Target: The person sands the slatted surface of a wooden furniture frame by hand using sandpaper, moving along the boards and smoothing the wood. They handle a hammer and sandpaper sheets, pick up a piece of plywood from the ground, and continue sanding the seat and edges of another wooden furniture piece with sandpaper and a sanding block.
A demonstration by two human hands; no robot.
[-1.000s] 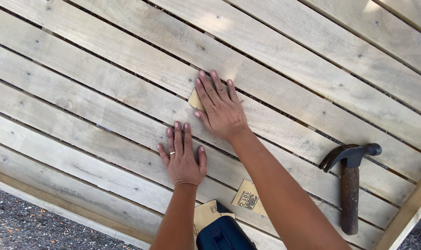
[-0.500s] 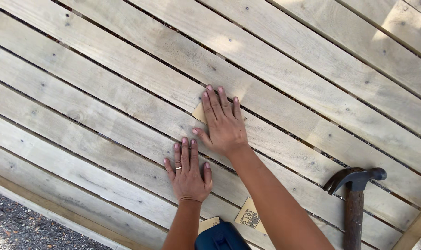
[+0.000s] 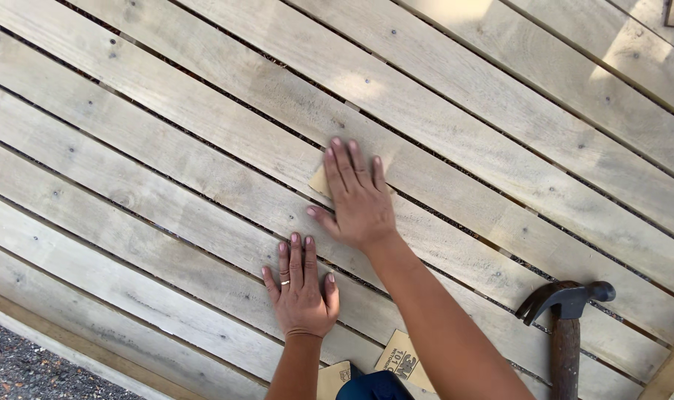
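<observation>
Right hand (image 3: 359, 196) is flat on the boards, fingers spread, palm pressing a small tan sheet of sandpaper (image 3: 319, 181) against a pale plank (image 3: 204, 159). Only the sheet's left corner peeks out beside the index finger; the rest is hidden under the palm. So that hand is open and pressing, not clenched around anything.

Left hand (image 3: 301, 290) sits nearer and a touch to the left, also open and flat, fingers together, a ring (image 3: 284, 282) on one finger. It holds nothing; it is braced on a nearer plank, just beside the right wrist.

To sand well from here, I'd judge pressure should come evenly through the whole palm, not the fingertips, so the sheet doesn't curl or slip out. Strokes ought to follow the grain, along the plank's length, and stay clear of the dark gaps (image 3: 226, 215) between boards, where an edge could catch and tear the paper. The nail heads (image 3: 334, 125) dotted along the planks are another snag risk; ease over them lightly.

The braced left hand looks well placed: close enough to steady the body, apart from the sanding path.

Off to the near right, a hammer (image 3: 565, 326) lies across the boards, well apart from both hands. More sandpaper sheets (image 3: 404, 361) lie near, by the right forearm. Gravel (image 3: 26, 367) shows at the near left.
</observation>
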